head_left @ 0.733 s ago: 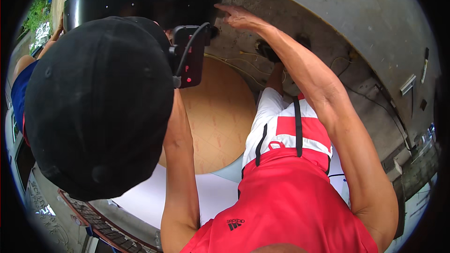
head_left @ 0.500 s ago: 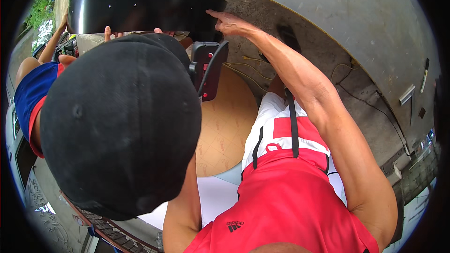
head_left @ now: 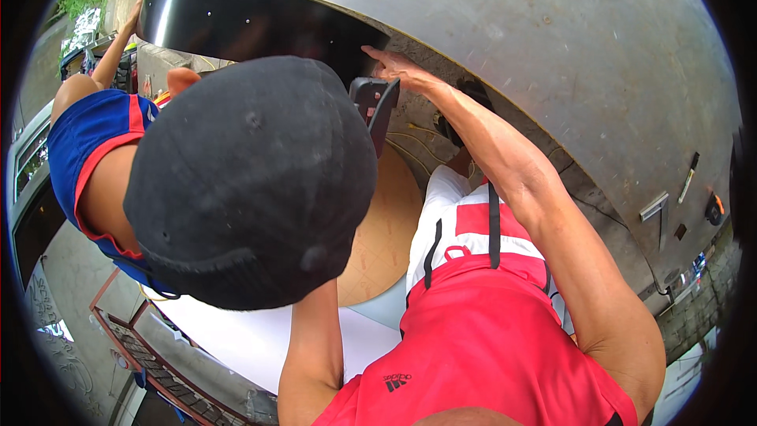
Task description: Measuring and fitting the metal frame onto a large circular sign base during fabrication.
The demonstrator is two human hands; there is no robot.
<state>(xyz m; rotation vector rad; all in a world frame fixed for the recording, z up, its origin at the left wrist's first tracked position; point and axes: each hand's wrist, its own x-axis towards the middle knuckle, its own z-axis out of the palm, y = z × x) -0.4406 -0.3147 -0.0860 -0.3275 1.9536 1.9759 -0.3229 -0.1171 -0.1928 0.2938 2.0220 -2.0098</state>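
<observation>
A glossy black curved panel (head_left: 260,22) with small holes spans the upper left, its upper edge along the rim of a large grey metal sheet. My right hand (head_left: 398,69) is closed at the panel's right end, one finger laid along its face. My left forearm (head_left: 315,339) runs up beneath a co-worker's black cap (head_left: 252,181), which hides my left hand. The co-worker's hand (head_left: 136,20) holds the panel's left end. At the cap's front juts a dark device (head_left: 374,99).
The grey metal sheet (head_left: 544,39) fills the upper right, bearing a tape measure (head_left: 715,209), a square (head_left: 654,205) and a slim marker-like tool (head_left: 690,177). A round brown board (head_left: 386,229) and a white surface (head_left: 236,339) lie below. Yellow cable (head_left: 410,146) trails across the ground.
The co-worker's head has shifted right, covering the fingers seen earlier at the panel's lower edge. The panel's right end now sits lower, closer to the metal sheet's rim. My right hand stays there.
</observation>
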